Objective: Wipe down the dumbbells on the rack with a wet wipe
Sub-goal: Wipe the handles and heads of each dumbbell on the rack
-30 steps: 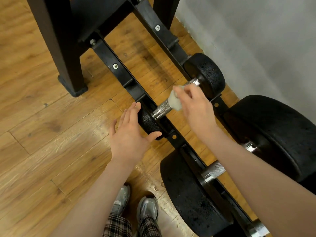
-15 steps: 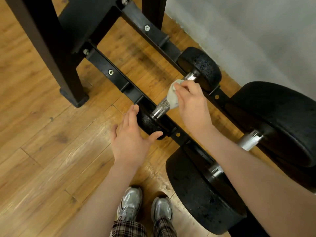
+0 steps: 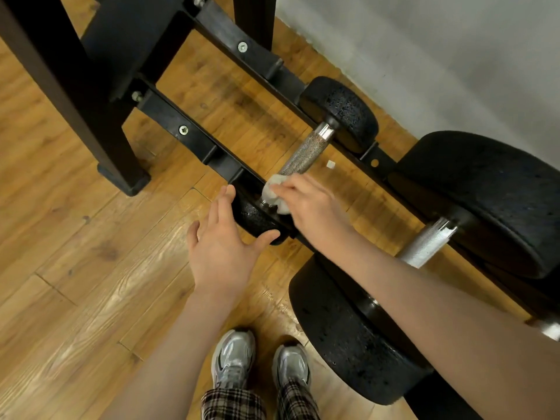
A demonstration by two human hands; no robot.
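Two dumbbells sit across the black rack (image 3: 194,137), whose two parallel rails run from the upper left toward the lower right. The small dumbbell (image 3: 306,156) lies nearer the rack's left end, its knurled metal handle spanning the gap between the rails, one rubber head beyond the far rail near the grey wall (image 3: 439,56), the other head hanging over the near rail. The large dumbbell (image 3: 430,242) rests just beside it toward the right end, its big heads likewise outside each rail.

The right hand (image 3: 315,207) pinches a crumpled white wet wipe (image 3: 274,194) between thumb and fingers and presses it on the near end of the small dumbbell's handle, right where the handle meets the near head. The rest of that handle is bare and in plain sight. The left hand (image 3: 222,247) holds nothing: its fingers are straight and spread, lying against the outer face of the near head, with the thumb reaching under that head's lower edge.

Below the rack is a wooden plank floor (image 3: 91,268). A small white scrap (image 3: 331,164) lies on it between the rails, beside the small dumbbell's handle. Grey sneakers (image 3: 233,359) and plaid trouser cuffs (image 3: 233,404) show at the bottom edge, in front of the near rail.
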